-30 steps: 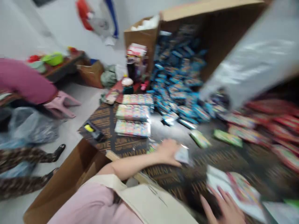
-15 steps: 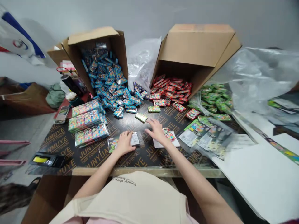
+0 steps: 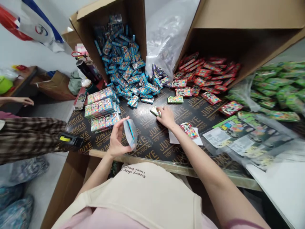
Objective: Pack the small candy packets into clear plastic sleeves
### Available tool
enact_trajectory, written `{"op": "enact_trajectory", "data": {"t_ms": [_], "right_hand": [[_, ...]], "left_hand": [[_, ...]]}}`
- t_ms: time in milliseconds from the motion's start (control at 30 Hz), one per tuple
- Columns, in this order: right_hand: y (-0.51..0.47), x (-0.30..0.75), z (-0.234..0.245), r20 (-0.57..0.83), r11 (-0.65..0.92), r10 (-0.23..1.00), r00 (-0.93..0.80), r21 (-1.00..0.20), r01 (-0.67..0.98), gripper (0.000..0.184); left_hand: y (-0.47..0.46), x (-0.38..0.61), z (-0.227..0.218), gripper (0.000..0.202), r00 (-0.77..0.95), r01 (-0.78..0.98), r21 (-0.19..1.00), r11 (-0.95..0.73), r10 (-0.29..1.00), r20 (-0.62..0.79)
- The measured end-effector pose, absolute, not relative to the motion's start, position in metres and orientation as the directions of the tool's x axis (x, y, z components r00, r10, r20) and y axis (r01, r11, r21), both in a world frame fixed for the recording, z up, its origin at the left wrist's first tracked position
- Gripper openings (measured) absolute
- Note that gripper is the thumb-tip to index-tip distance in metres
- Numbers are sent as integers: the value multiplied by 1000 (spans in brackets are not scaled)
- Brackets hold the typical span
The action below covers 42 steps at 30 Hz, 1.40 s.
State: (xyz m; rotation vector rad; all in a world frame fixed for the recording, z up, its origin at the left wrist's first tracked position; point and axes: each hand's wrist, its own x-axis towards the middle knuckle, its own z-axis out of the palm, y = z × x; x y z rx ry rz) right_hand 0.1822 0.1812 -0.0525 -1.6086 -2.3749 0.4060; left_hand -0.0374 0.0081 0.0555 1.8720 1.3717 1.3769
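My left hand point(image 3: 116, 140) is raised over the table's front edge, fingers and thumb closed around a clear plastic pouch point(image 3: 130, 134) with a blue strip inside its mouth. The pouch stands upright and its mouth looks spread. My right hand point(image 3: 167, 117) rests on the table with its fingertips closed on a small green-edged box point(image 3: 154, 111). Just beyond it lies a similar green box point(image 3: 175, 100). Near my right wrist, a red box point(image 3: 190, 130) lies on white paper point(image 3: 174, 137). Wrapped bundles of boxes point(image 3: 101, 108) are stacked left of my hands.
Tipped cartons spill blue boxes point(image 3: 128, 68) and red boxes point(image 3: 207, 71) onto the table. Green boxes point(image 3: 276, 84) and printed bags point(image 3: 235, 135) lie at right. A tape dispenser point(image 3: 70, 139) sits at the left corner. Another person's hand point(image 3: 25, 101) appears at far left.
My left hand has lifted off the table with the pouch, which lay flat before. My right hand has closed on the small green-edged box. The view has shifted, and another person shows at left.
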Motion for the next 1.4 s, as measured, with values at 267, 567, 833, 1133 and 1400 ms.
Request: {"op": "enact_trajectory", "data": {"t_ms": [267, 567, 833, 1133, 1400], "right_hand": [[174, 192, -52, 57, 403, 908, -415, -386, 830, 44], [195, 188, -54, 83, 388, 910, -407, -519, 761, 49], [180, 181, -61, 171, 381, 919, -355, -617, 689, 49], [245, 231, -35, 266, 242, 954, -141, -398, 885, 50], [330, 210, -7, 163, 256, 963, -213, -327, 910, 29]], "left_hand": [[14, -26, 77, 80, 110, 583, 721, -376, 915, 388], [27, -8, 16, 77, 221, 892, 405, -200, 975, -4], [38, -12, -25, 82, 224, 930, 328, -164, 962, -154], [37, -23, -36, 82, 258, 907, 362, -215, 963, -76], [34, -19, -41, 83, 233, 904, 381, -193, 971, -60]]}}
